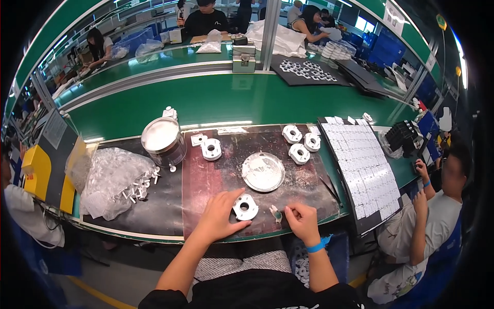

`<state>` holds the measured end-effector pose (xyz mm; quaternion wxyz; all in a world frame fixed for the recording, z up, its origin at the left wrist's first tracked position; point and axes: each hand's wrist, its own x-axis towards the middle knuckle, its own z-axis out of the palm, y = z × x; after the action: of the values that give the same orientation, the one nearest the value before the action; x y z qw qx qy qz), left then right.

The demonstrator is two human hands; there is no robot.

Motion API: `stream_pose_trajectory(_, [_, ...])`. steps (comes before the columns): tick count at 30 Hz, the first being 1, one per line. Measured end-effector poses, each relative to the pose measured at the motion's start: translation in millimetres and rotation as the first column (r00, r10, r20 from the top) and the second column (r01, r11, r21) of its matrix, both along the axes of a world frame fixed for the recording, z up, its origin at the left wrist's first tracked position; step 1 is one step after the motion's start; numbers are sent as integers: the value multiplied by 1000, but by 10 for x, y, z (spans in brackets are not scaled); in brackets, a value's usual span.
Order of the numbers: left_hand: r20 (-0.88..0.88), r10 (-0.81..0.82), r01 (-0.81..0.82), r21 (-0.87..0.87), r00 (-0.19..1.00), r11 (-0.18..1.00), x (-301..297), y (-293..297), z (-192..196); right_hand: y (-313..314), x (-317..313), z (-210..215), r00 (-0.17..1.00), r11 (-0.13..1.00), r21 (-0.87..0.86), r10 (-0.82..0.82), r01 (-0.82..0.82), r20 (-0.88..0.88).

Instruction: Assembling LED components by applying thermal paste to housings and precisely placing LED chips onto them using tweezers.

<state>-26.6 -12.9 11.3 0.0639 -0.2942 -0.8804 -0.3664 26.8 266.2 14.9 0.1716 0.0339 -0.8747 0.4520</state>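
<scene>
On the worn mat in front of me, my left hand (221, 215) curves its thumb and fingers round the edge of a white ring-shaped plastic part (245, 207) with a dark centre hole. My right hand (303, 221) is closed in a pinch to the right of it, and I cannot make out what, if anything, is between its fingertips. Beside those fingertips lies a small white and green piece (276, 213). Just beyond the hands rests a round shallow metal dish (263, 172) with whitish contents.
Similar white parts (299, 153) sit at mid-right, another (211, 149) at mid-left. A large tin (163, 141) and a plastic bag of small white pieces (116, 180) stand left. Tweezers (330, 188) lie right, near a board of white pieces (363, 167). A person (432, 206) sits at right.
</scene>
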Motion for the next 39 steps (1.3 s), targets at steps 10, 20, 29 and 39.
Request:
stream_pose_trajectory(10, [-207,275,-234,204,939,951,-73,-382,91,26,-1,-9,1000,1000,-21,10,-11,-20])
stream_pose_trajectory(20, [-319,527,-578,-89,788,811,-769,-1335,3,-26,-11,-47,998,1000,-4,15,-15,-58])
stream_pose_trajectory(29, [180,188,-247,405,966,880,-638,-954,315,-11,42,-56,998,999,24,-30,31,-51])
stream_pose_trajectory(39, [282,-554,72,844,783,531,-704,-121,95,-330,82,292,997,954,-295,30,-51,-77])
